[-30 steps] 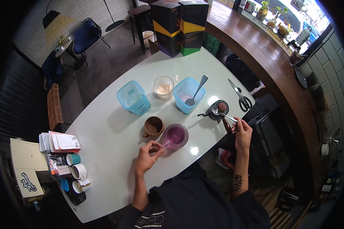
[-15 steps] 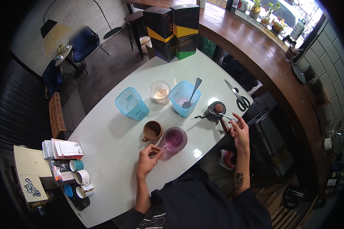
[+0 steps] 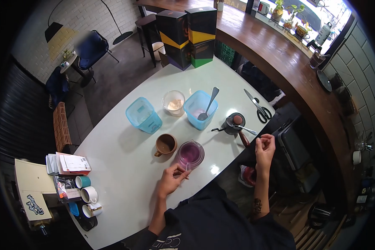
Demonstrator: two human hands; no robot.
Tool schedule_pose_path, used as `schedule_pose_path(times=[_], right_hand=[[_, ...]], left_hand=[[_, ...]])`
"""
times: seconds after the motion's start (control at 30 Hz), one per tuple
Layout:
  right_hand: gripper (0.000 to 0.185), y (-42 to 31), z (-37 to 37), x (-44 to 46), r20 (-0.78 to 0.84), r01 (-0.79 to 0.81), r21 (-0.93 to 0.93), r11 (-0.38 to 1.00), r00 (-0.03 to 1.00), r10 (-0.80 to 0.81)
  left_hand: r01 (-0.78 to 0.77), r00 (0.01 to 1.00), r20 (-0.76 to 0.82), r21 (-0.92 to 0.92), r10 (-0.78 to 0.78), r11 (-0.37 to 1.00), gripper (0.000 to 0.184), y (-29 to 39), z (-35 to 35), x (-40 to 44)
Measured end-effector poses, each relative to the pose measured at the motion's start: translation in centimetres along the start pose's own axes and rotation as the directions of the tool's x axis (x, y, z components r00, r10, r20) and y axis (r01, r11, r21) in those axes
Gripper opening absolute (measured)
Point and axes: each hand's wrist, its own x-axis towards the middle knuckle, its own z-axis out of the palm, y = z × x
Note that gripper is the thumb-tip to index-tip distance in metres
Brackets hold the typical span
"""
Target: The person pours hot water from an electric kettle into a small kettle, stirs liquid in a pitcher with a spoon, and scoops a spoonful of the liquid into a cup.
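My left hand point(image 3: 173, 180) pinches the handle of a clear glass jug point(image 3: 191, 153) with purple liquid in it; the jug is on the white table. My right hand point(image 3: 265, 153) is off the table's right edge, its fingers curled in with nothing seen in them. Nearest to it is a small dark pot point(image 3: 229, 126) with a wooden handle, and a metal spoon point(image 3: 248, 130) lies across the pot's top. A brown mug point(image 3: 166, 143) sits just left of the jug.
Behind the jug stand two blue tubs point(image 3: 144, 116), one holding a large spoon point(image 3: 209, 102), and a clear cup point(image 3: 173, 102) with pale contents. Scissors point(image 3: 260, 109) lie at the right edge. Stacked black boxes point(image 3: 202, 35) fill the far end. Mugs point(image 3: 88, 194) and papers point(image 3: 73, 162) are at left.
My right hand has moved away from the spoon, down and right, and its fingers have curled in. My left hand and the jug's handle have swung a little to the right.
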Motion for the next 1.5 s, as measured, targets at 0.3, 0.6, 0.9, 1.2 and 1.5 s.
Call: schedule_pose_path(times=[0.3,0.6,0.9,1.2,1.5], right_hand=[[0.023,-3.0,4.2,-4.9,0.723,0.122,-0.368,0.922,0.661,0.201],[0.033,-1.9,6.4,-7.5,0.812,0.229,-0.427,0.875,0.522,0.26],[0.028,-1.4,7.8,-8.4,0.787,0.252,-0.424,0.87,0.577,0.217],[0.015,0.5,8.8,-10.0,0.704,0.317,-0.245,0.916,0.708,-0.056],[0.009,3.5,8.0,-8.0,0.691,-0.002,-0.03,1.0,0.723,0.022]], left_hand=[[-0.104,0.968,0.218,-0.095,0.123,0.99,0.029,1.4,2.6,-0.4],[-0.237,0.912,-0.315,0.114,0.261,0.965,0.029,1.0,-5.9,0.7],[-0.216,0.874,-0.29,0.487,0.39,0.846,0.064,0.4,-6.2,3.5],[-0.156,0.901,-0.292,0.468,0.319,0.87,0.09,0.5,-5.4,6.2],[-0.196,0.883,-0.329,0.39,0.335,0.9,0.089,0.4,-3.8,4.4]])
